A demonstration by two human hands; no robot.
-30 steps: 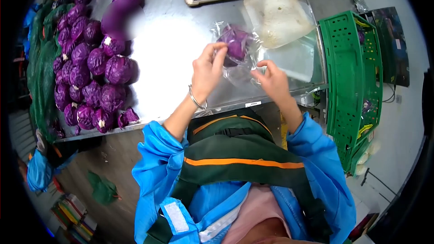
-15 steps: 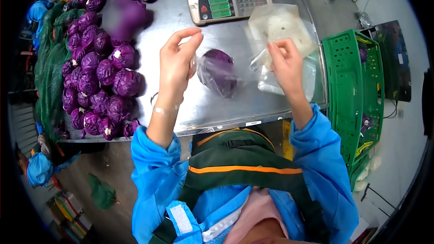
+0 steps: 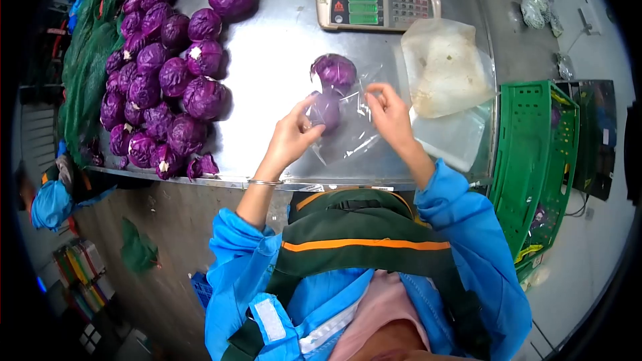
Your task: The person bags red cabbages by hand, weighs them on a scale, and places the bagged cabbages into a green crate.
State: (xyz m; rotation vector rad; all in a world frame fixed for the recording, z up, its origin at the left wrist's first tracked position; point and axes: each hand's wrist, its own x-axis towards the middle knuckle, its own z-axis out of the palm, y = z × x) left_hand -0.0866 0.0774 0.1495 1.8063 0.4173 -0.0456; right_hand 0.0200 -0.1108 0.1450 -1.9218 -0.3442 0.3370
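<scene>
Right hand (image 3: 390, 117) pinches a clear plastic bag (image 3: 356, 135); left hand (image 3: 290, 138) curls at its 9 o'clock side, grip unclear. Film: presumably light, limp, slippery; best held by the rim. Red cabbage (image 3: 336, 70) on steel table (image 3: 271, 60), 12 o'clock from hands: probably firm, heavyish; cup its sides.

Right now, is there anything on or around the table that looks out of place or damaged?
Yes, two things. A green scrap lies on the floor at the left, as if dropped there. On the table, the cloudy plastic sheet near the scale has brownish smudges, so it looks dirty.
</scene>
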